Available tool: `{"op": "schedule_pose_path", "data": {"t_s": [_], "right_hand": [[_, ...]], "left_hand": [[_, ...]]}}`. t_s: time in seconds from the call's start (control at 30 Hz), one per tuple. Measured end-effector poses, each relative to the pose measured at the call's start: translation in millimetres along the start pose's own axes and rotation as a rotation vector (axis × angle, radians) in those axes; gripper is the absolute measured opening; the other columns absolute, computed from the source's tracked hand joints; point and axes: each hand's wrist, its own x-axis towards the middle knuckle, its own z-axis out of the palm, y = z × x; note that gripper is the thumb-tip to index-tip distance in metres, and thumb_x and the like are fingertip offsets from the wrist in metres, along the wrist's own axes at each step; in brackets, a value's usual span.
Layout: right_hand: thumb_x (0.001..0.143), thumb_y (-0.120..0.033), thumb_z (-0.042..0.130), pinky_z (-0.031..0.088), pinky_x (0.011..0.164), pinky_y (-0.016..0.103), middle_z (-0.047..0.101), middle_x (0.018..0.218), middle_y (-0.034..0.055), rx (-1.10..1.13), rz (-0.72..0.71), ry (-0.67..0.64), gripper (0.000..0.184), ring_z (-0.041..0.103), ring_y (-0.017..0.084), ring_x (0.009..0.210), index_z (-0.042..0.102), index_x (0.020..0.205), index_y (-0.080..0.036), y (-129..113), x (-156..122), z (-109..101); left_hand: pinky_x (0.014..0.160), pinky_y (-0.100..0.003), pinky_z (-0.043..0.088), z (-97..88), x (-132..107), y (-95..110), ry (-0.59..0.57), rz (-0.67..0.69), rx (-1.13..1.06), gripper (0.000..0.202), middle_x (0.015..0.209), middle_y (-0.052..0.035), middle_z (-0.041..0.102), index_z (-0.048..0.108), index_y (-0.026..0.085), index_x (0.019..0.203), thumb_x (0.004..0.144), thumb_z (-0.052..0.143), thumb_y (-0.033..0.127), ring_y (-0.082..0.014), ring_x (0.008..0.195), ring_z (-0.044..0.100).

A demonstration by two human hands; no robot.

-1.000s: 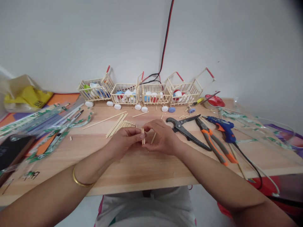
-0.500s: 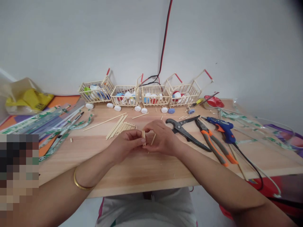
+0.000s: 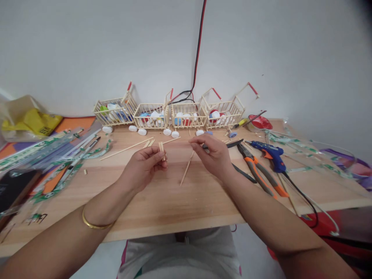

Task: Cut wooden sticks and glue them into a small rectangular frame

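My left hand (image 3: 146, 164) is closed, pinching a few short wooden sticks (image 3: 162, 150) upright between thumb and fingers. To its right, above the table, my right hand (image 3: 212, 155) has its thumb and forefinger close together. One thin wooden stick (image 3: 186, 168) slants down from beneath those fingers and appears held by them; the exact grip is hidden. Behind my left hand lie loose sticks (image 3: 148, 143), partly covered by it. Black-handled cutters (image 3: 244, 173) lie partly hidden behind my right hand.
Several small stick-built carts (image 3: 151, 116) holding bottle caps line the wall. On the right are orange-handled pliers (image 3: 261, 174) and a blue glue gun (image 3: 269, 151) with its cord. Plastic-wrapped packs (image 3: 69, 155) and a dark box (image 3: 14, 190) lie left.
My hands have moved apart: the left went left with the short sticks, the right went right and slightly up. The slanting stick now shows at greater length below my right fingers.
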Motion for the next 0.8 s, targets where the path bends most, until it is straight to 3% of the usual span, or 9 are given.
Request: {"op": "schedule_pose_path", "data": {"t_s": [0.2, 0.37, 0.57, 0.67, 0.8], "right_hand": [[0.088, -0.026, 0.050, 0.046, 0.074, 0.029, 0.067, 0.083, 0.0037, 0.062, 0.007, -0.087, 0.015, 0.061, 0.015, 0.079, 0.063, 0.089, -0.021, -4.0, -5.2, 9.0], [0.085, -0.026, 0.054, 0.047, 0.072, 0.028, 0.066, 0.083, 0.0041, 0.161, 0.009, -0.200, 0.012, 0.061, 0.014, 0.076, 0.062, 0.091, -0.018, -11.5, -9.4, 15.5], [0.081, -0.026, 0.061, 0.048, 0.069, 0.025, 0.066, 0.081, 0.0029, 0.284, 0.042, -0.269, 0.013, 0.060, 0.012, 0.072, 0.062, 0.090, -0.018, -20.9, -9.6, 17.2], [0.082, -0.025, 0.058, 0.048, 0.068, 0.025, 0.066, 0.078, 0.0023, 0.300, 0.093, -0.288, 0.009, 0.061, 0.013, 0.072, 0.062, 0.083, -0.017, -20.3, -9.4, 18.4], [0.083, -0.025, 0.055, 0.049, 0.071, 0.027, 0.068, 0.086, 0.0033, 0.253, 0.173, -0.221, 0.022, 0.064, 0.014, 0.078, 0.060, 0.103, -0.018, -13.4, -10.5, 21.9]], "left_hand": [[0.054, -0.021, 0.043, 0.5, 1.1, -6.0, -0.024, -0.050, 0.062, 0.020, 0.062, 0.0022, 0.058, 0.060, 0.014, 0.070, 0.064, 0.075, 0.025, -0.0082, 0.054, 0.053], [0.057, -0.022, 0.042, 2.7, -1.1, -8.4, -0.002, 0.090, 0.333, 0.017, 0.062, 0.0013, 0.060, 0.063, 0.015, 0.072, 0.065, 0.074, 0.027, -0.0099, 0.057, 0.054], [0.070, -0.025, 0.043, 5.3, -5.4, -4.9, -0.032, 0.289, 0.618, 0.012, 0.077, -0.0040, 0.067, 0.069, 0.017, 0.075, 0.069, 0.070, 0.027, -0.0155, 0.074, 0.058], [0.064, -0.024, 0.042, 6.0, -6.1, -3.8, -0.081, 0.210, 0.631, 0.015, 0.072, -0.0030, 0.066, 0.070, 0.017, 0.076, 0.069, 0.069, 0.030, -0.0144, 0.067, 0.057], [0.055, -0.022, 0.038, 1.2, -2.6, -1.3, 0.002, 0.163, 0.650, 0.027, 0.069, -0.0014, 0.065, 0.067, 0.016, 0.091, 0.070, 0.068, 0.032, -0.0123, 0.057, 0.053]]}}
